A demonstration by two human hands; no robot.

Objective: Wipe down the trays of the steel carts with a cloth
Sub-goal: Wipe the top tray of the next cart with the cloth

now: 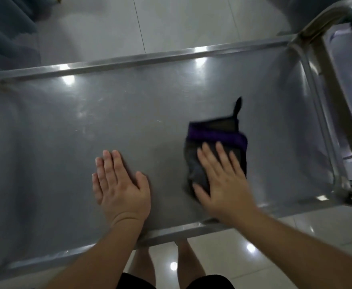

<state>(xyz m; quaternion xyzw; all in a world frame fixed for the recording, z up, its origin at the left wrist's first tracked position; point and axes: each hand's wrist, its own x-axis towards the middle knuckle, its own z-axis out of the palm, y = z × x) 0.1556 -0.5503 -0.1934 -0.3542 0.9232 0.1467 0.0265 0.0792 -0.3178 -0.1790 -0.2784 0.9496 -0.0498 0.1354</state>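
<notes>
- The cloth (pixel 214 142), dark with a purple band and a small loop at its far corner, lies on the tray (pixel 129 113) toward its right end; it looks soft, thin and light, likely to bunch or slide.
- The right hand (pixel 223 180) presses it flat, fingers spread; this grip is open, pinching nothing.
- Pressing with the palm at the cloth's middle seems the best hold.
- The left hand (pixel 119 184) rests flat on bare steel, empty.
- The tray is smooth, glossy, faintly scratched, with a raised rim and rounded corners.
</notes>
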